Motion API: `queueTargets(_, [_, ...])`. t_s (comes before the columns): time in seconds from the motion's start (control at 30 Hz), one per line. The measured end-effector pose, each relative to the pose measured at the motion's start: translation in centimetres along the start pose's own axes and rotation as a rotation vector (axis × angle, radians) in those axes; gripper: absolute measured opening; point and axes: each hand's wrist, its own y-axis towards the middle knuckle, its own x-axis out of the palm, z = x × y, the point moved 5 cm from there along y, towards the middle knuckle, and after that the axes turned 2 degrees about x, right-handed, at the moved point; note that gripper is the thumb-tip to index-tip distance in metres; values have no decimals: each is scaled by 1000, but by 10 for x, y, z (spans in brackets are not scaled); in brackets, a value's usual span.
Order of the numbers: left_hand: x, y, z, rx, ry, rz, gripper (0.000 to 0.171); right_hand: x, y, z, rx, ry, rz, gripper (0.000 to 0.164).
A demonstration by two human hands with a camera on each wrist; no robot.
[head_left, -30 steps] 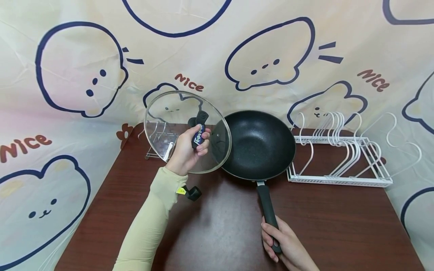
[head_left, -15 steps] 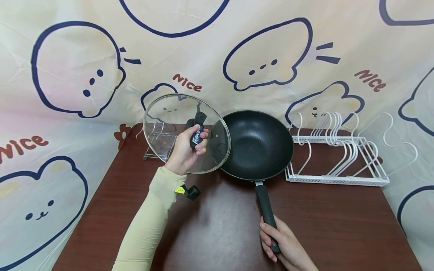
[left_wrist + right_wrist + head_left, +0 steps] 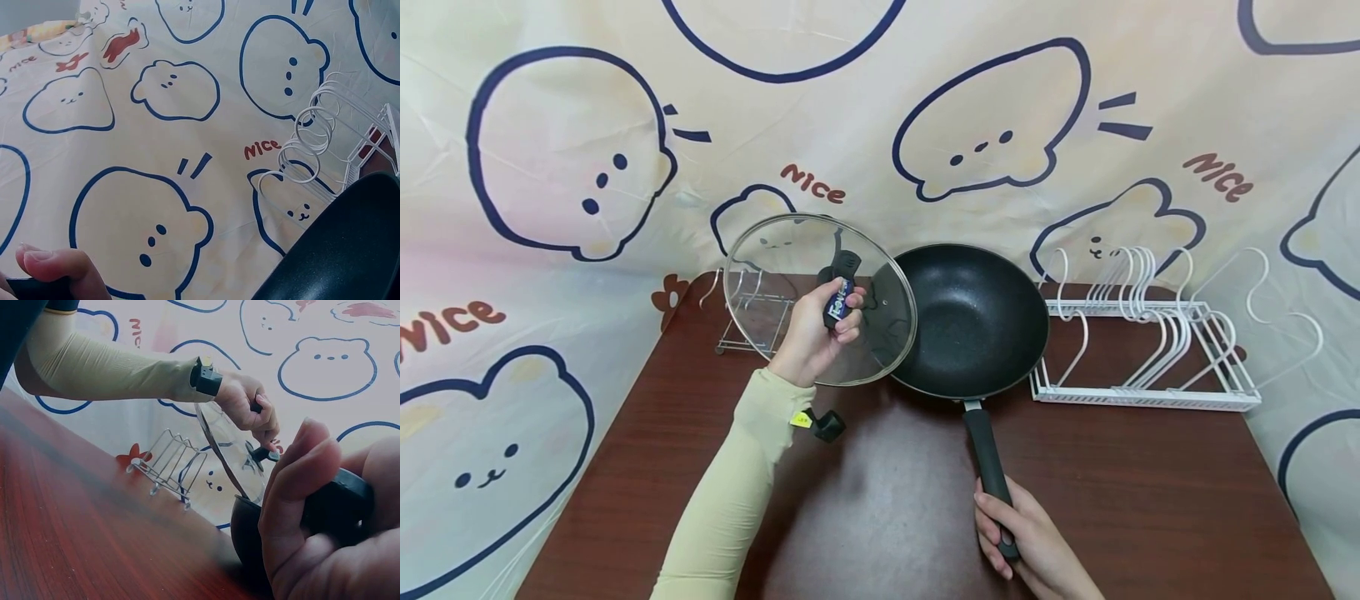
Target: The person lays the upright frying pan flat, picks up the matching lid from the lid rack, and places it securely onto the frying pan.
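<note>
My left hand (image 3: 812, 337) grips the black handle (image 3: 840, 302) of a round glass lid (image 3: 880, 354) with a metal rim. Tilted up, the lid overlaps the left side of a black wok (image 3: 973, 325) in the head view; the right wrist view has its lower edge right at the wok's rim. My right hand (image 3: 1028, 533) curls round the end of the wok's long dark handle (image 3: 987, 450). In the left wrist view only part of my left thumb (image 3: 59, 265) and a corner of the wok (image 3: 350, 250) appear.
A white rack (image 3: 1150, 398) with upright curved dividers stands right of the wok, close to its side. Behind the lid at the left is a small silver wire rack (image 3: 737, 343). A printed cloth wall (image 3: 850, 108) borders the brown table (image 3: 887, 500) at the back.
The lid has come slightly down and to the right in my left hand, after a small shift left. My right hand and the wok stay in place; the head view has shifted a little.
</note>
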Motion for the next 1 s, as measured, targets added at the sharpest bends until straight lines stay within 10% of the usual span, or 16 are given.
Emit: queueTargets(1.0, [1, 2, -11, -51, -58, -52, 36, 0, 1, 1, -18, 8, -27, 15])
